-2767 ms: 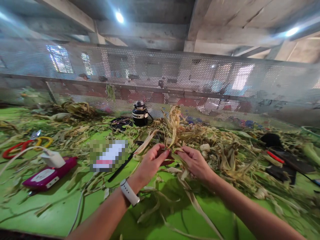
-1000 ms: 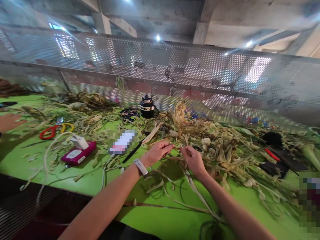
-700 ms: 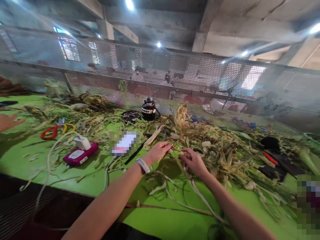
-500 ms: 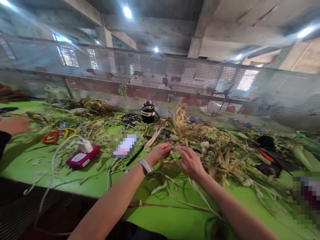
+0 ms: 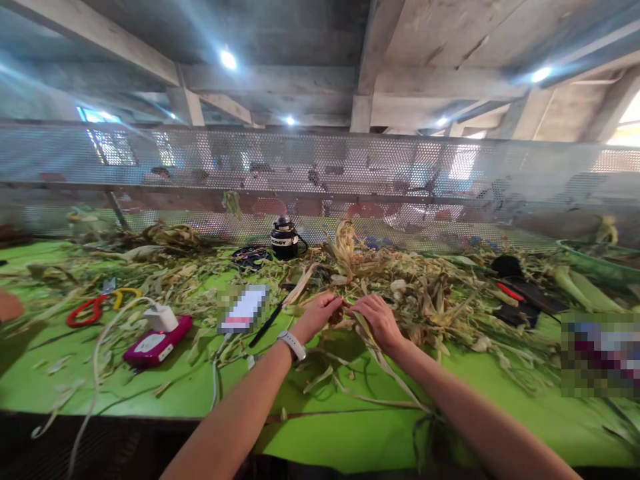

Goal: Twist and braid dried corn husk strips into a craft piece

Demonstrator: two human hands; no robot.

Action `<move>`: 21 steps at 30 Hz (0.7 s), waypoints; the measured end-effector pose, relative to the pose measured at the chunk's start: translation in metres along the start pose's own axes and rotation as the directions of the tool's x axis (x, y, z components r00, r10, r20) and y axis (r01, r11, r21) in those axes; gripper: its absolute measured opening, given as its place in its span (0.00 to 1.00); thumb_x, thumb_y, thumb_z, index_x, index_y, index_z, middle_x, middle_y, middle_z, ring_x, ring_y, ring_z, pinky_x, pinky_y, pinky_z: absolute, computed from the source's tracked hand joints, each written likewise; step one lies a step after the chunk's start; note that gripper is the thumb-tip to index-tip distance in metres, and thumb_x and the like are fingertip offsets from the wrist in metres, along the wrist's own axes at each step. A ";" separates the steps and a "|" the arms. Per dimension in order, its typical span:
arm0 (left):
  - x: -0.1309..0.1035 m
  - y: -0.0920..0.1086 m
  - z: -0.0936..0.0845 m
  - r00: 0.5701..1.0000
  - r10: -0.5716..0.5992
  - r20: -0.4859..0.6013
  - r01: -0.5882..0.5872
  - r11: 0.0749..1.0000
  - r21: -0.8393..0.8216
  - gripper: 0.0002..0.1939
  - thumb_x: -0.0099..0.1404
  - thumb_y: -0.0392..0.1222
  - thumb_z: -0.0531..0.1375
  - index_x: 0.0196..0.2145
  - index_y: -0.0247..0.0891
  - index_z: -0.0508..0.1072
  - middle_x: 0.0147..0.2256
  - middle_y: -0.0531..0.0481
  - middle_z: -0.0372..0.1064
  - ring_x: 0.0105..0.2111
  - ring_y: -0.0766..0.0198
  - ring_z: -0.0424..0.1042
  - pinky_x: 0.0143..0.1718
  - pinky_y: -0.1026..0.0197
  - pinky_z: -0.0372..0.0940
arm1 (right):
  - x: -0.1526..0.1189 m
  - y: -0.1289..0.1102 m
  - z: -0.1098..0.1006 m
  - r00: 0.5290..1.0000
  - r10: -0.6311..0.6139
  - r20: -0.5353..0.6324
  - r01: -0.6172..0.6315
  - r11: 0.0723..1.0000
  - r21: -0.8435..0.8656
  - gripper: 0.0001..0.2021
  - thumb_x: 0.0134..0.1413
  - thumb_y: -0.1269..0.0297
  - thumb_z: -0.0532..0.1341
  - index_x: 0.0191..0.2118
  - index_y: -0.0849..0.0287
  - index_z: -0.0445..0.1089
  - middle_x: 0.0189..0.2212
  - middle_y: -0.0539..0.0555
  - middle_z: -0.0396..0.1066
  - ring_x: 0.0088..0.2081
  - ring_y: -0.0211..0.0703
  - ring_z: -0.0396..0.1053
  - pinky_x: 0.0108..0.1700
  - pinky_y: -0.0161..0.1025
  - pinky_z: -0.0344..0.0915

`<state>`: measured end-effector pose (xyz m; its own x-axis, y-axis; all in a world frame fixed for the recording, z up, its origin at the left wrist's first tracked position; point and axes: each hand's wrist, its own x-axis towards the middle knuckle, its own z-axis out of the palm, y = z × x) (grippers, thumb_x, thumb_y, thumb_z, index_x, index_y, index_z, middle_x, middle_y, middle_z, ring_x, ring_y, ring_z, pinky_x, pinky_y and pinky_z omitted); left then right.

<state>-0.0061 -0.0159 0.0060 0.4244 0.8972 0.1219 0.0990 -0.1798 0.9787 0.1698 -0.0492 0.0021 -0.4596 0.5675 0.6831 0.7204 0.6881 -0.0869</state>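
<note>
Near the middle of the green table (image 5: pixel 350 437), my left hand (image 5: pixel 320 317) and my right hand (image 5: pixel 377 321) work close together with fingers pinched. Both grip a husk strip (image 5: pixel 383 363), whose long pale tail hangs down from my right hand toward the table's front edge. The exact piece between the fingertips is small and partly hidden. A white band circles my left wrist. Just behind my hands lie loose dry husks (image 5: pixel 300 287) and an upright tuft of pale husk (image 5: pixel 344 241).
Left of my hands are a blurred phone (image 5: pixel 244 308), a black stick (image 5: pixel 267 325), a magenta box (image 5: pixel 157 343) with a white plug and cable, and red-yellow scissors (image 5: pixel 87 313). A black jar (image 5: pixel 284 240) stands behind. Another person's hand (image 5: pixel 9 307) shows at the left edge.
The view has levelled and shifted right. The other person's hand has drawn back toward the left edge. My two hands stay together on the husk strip, with only small finger shifts.
</note>
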 end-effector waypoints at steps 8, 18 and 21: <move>0.007 -0.007 0.006 0.996 0.055 -0.076 -0.046 0.992 0.114 0.22 0.55 0.61 0.53 0.21 0.38 0.61 0.16 0.59 0.52 0.18 0.71 0.52 0.20 0.66 0.48 | 0.001 0.002 0.014 0.982 0.187 -0.039 -0.187 0.982 0.008 0.17 0.62 0.56 0.48 0.31 0.58 0.69 0.29 0.55 0.69 0.34 0.44 0.64 0.39 0.40 0.61; 0.016 0.003 -0.003 0.993 0.070 -0.091 -0.055 0.986 0.157 0.22 0.52 0.61 0.56 0.19 0.38 0.61 0.16 0.59 0.52 0.18 0.71 0.50 0.19 0.65 0.46 | 0.026 0.006 0.018 0.862 0.506 0.029 -0.475 0.787 0.395 0.16 0.56 0.53 0.53 0.27 0.59 0.66 0.26 0.51 0.66 0.30 0.39 0.63 0.35 0.35 0.60; 0.023 0.003 0.003 0.990 0.063 -0.127 -0.047 0.991 0.126 0.23 0.52 0.63 0.55 0.20 0.38 0.59 0.16 0.60 0.49 0.17 0.72 0.48 0.19 0.66 0.45 | 0.025 0.010 0.022 0.817 0.576 0.014 -0.528 0.739 0.418 0.15 0.55 0.53 0.52 0.28 0.59 0.66 0.24 0.50 0.66 0.27 0.38 0.62 0.33 0.35 0.60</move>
<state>0.0070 0.0031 0.0110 0.3122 0.9280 0.2031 0.1917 -0.2710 0.9433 0.1542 -0.0185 0.0025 0.0322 0.8668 0.4977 0.5578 0.3976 -0.7286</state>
